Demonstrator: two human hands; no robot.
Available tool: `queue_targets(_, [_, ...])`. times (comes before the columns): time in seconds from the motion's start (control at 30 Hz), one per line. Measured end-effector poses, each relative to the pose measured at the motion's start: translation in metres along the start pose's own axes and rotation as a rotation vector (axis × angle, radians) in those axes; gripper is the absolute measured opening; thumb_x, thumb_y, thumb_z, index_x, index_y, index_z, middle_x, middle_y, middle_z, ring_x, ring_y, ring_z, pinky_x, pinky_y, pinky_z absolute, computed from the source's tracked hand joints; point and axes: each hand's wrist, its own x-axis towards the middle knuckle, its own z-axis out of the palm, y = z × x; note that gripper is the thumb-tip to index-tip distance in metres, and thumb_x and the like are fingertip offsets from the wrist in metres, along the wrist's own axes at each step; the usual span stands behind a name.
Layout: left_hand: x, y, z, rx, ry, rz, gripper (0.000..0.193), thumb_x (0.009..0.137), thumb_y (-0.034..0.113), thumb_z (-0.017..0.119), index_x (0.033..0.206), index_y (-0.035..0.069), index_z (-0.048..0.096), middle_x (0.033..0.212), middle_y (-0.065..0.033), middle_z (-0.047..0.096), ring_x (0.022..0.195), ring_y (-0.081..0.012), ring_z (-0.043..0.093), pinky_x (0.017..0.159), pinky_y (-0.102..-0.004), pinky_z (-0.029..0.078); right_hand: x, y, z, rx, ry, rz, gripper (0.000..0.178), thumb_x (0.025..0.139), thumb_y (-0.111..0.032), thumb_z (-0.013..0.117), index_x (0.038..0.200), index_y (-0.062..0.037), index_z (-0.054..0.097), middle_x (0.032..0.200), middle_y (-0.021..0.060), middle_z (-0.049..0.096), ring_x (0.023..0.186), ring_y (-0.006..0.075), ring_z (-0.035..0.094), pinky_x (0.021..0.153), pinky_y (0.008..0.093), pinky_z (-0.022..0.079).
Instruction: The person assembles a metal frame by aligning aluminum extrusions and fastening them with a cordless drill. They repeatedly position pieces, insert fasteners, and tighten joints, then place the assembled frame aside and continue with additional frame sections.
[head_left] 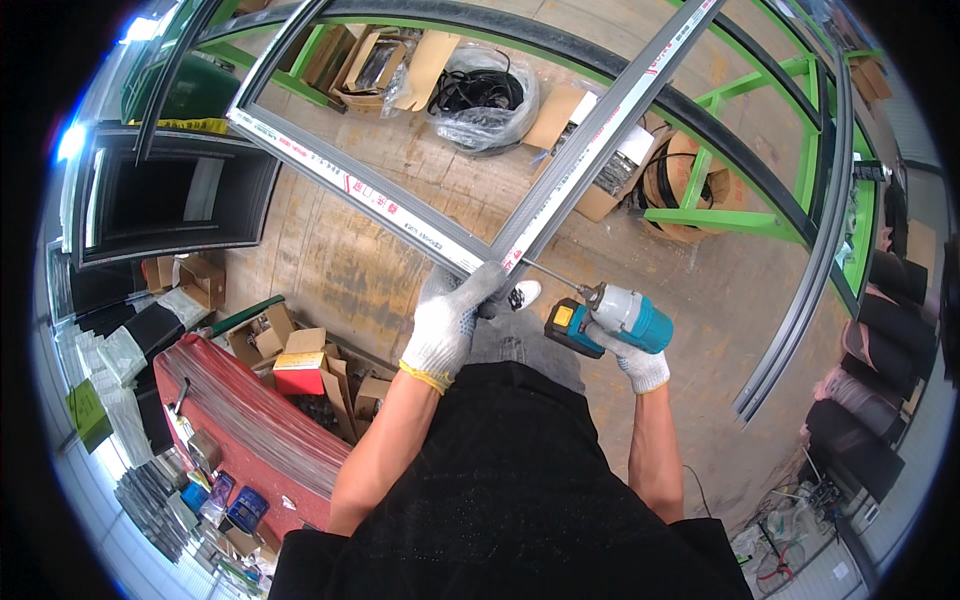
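A grey metal window or door frame (385, 207) with protective film reaches toward me, its corner just ahead of my body. My left hand (447, 318), in a white knitted glove with grey fingertips, is closed around that corner. In my right hand (640, 366), gloved too, is a teal and grey cordless impact driver (632, 318). Its battery (573, 326) points left. The long thin bit (553, 273) runs from the driver to the side of the frame close to my left hand. Whether a screw sits at its tip is too small to tell.
Green steel stands (715, 215) with black padded rails support the frame. Below lie a plastic bag of black seal strip (485, 95) and open cartons (610, 165). A red-covered bench (245, 420) is at left, dark rolls (860, 440) at right, loose grey profiles (800, 330) nearer.
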Motion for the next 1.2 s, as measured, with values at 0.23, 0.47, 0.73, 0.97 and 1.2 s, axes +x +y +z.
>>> queue_targets(0.23, [0.006, -0.004, -0.002, -0.119, 0.083, 0.001, 0.043, 0.104, 0.034, 0.071, 0.127, -0.001, 0.066, 0.102, -0.0076, 0.072, 0.080, -0.0148, 0.066, 0.067, -0.0255, 0.051, 0.000, 0.003, 0.002, 0.128, -0.015, 0.039, 0.041, 0.079, -0.021, 0.094, 0.117, -0.0120, 0.080, 0.109, 0.0075, 0.080, 0.098, 0.0257, 0.077, 0.085, 0.0359, 0.061])
queue_targets(0.47, [0.013, 0.003, 0.002, 0.064, 0.199, 0.100, 0.050, 0.101, 0.049, 0.072, 0.113, 0.000, 0.069, 0.087, -0.0045, 0.069, 0.069, -0.0103, 0.062, 0.060, -0.0265, 0.050, 0.006, -0.010, -0.002, 0.033, 0.019, -0.052, 0.040, 0.076, -0.011, 0.095, 0.112, -0.0067, 0.079, 0.104, 0.0064, 0.078, 0.089, 0.0199, 0.074, 0.077, 0.0326, 0.058])
queue_targets(0.73, [0.009, 0.019, -0.003, 0.183, 0.206, 0.095, 0.046, 0.101, 0.053, 0.068, 0.092, 0.007, 0.069, 0.071, -0.0043, 0.065, 0.053, -0.0128, 0.055, 0.050, -0.0263, 0.042, -0.008, 0.015, -0.014, 0.452, 0.134, 0.179, 0.039, 0.078, -0.010, 0.093, 0.113, -0.0048, 0.077, 0.105, 0.0056, 0.078, 0.092, 0.0175, 0.075, 0.082, 0.0345, 0.060])
queue_targets(0.97, [-0.014, 0.084, -0.039, 0.822, 0.160, 0.133, 0.036, 0.103, 0.039, 0.071, 0.096, 0.003, 0.069, 0.072, -0.0010, 0.061, 0.062, -0.0085, 0.055, 0.057, -0.0251, 0.042, -0.050, 0.006, 0.005, 0.635, 0.436, 0.428, 0.037, 0.084, -0.001, 0.085, 0.118, -0.0038, 0.072, 0.106, 0.0039, 0.073, 0.092, 0.0154, 0.071, 0.082, 0.0342, 0.059])
queue_targets(1.2, [0.057, 0.146, 0.030, 1.483, -0.282, 0.497, 0.036, 0.088, 0.030, 0.079, 0.096, -0.003, 0.070, 0.081, -0.0141, 0.073, 0.077, -0.0213, 0.071, 0.077, -0.0354, 0.056, -0.084, -0.049, 0.074, 0.708, 0.855, 0.577, 0.031, 0.088, -0.003, 0.083, 0.116, -0.0050, 0.071, 0.108, 0.0019, 0.071, 0.096, 0.0134, 0.068, 0.085, 0.0328, 0.057])
